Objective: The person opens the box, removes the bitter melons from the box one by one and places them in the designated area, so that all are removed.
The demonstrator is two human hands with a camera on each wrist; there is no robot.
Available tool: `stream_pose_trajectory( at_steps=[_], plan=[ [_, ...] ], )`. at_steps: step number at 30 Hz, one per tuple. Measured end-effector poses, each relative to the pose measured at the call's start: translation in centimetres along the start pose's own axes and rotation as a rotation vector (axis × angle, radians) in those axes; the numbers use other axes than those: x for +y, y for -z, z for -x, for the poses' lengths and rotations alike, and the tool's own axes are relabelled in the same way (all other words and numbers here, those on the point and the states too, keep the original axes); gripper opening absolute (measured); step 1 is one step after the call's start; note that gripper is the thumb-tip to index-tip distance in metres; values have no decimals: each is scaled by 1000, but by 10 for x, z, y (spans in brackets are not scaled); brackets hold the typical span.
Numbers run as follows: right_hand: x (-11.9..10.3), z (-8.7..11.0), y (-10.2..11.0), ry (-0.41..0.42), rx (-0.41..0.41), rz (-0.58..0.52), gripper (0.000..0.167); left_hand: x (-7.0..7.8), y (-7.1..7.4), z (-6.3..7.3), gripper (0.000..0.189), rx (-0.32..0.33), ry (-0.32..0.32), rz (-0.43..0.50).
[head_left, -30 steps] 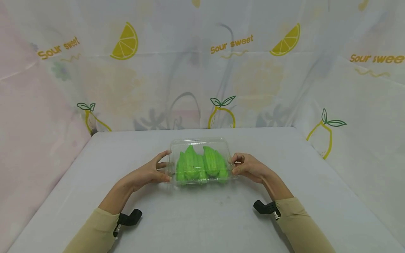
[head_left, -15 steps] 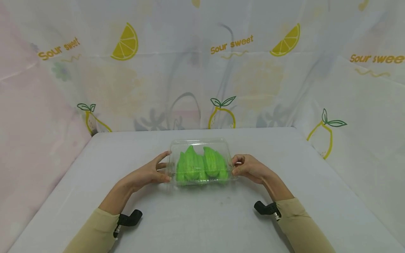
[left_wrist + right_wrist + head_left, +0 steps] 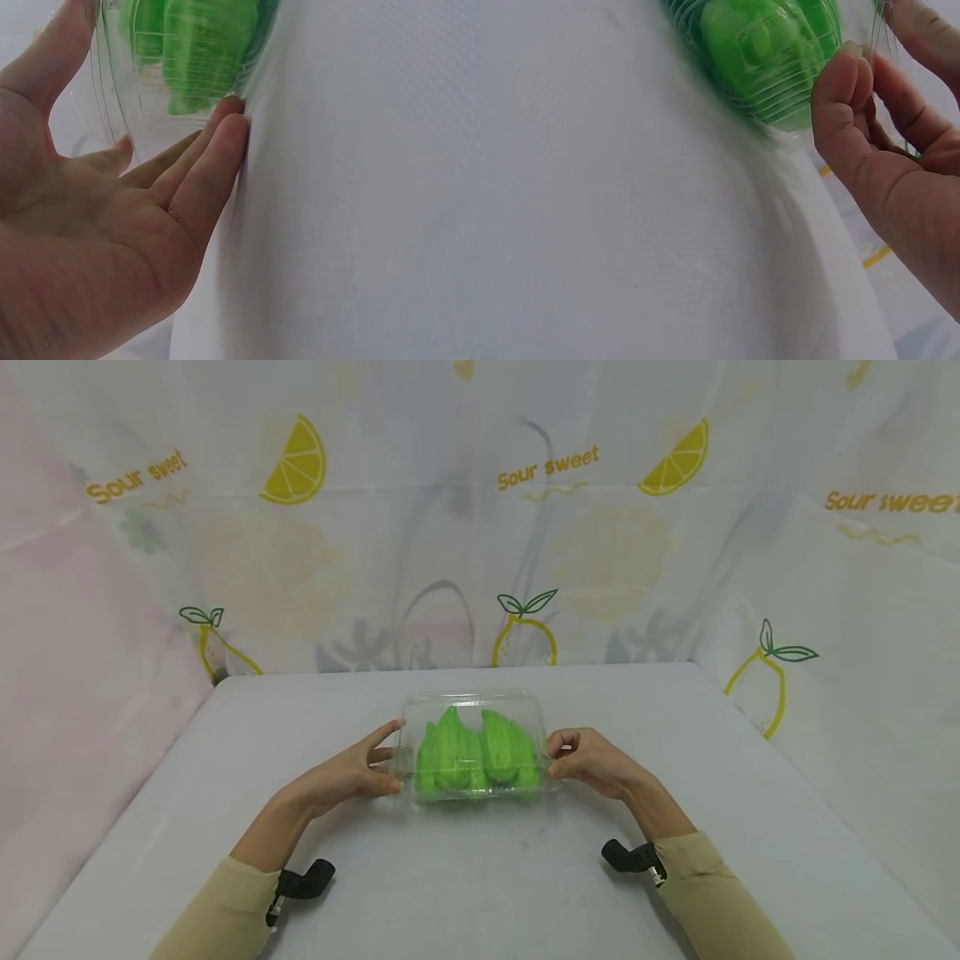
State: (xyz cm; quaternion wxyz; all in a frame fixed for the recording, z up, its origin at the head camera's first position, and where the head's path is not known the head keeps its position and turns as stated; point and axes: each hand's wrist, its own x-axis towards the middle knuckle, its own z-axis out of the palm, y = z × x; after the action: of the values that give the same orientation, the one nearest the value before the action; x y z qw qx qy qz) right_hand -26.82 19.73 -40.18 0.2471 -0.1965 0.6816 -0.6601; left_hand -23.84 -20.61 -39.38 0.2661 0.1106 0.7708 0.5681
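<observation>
A clear plastic clamshell box (image 3: 480,697) lies on the white table, its lid down. Inside are several bright green, ridged, pointed pieces that look like fruit or vegetables (image 3: 452,747). At the box's left end my left hand (image 3: 341,777) holds it with spread fingers, thumb near the front corner and index finger toward the back. The left wrist view shows the lower fingertips (image 3: 229,135) right at the ribbed base. My right hand (image 3: 596,760) pinches the right rim between thumb and curled fingers; the right wrist view shows those bent fingers (image 3: 836,97) beside the rim.
White cloth covers the table (image 3: 465,885). Behind it and along both sides hangs a pale curtain (image 3: 420,543) printed with lemons and lettering. Each beige sleeve ends beside a black wrist-camera mount, one on the left (image 3: 307,881) and one on the right (image 3: 628,856).
</observation>
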Motion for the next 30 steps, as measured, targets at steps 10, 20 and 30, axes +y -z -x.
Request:
stream_pose_trajectory(
  at_steps=[10,20,30],
  plan=[
    [2,-1,-1,27,0,32,17,-2,1,1,105,19,15,7],
    [6,-1,2,17,-9,5,21,1,0,1,102,25,14,-18],
    [1,0,0,-18,19,-3,20,3,1,1,96,56,-5,-43]
  ],
)
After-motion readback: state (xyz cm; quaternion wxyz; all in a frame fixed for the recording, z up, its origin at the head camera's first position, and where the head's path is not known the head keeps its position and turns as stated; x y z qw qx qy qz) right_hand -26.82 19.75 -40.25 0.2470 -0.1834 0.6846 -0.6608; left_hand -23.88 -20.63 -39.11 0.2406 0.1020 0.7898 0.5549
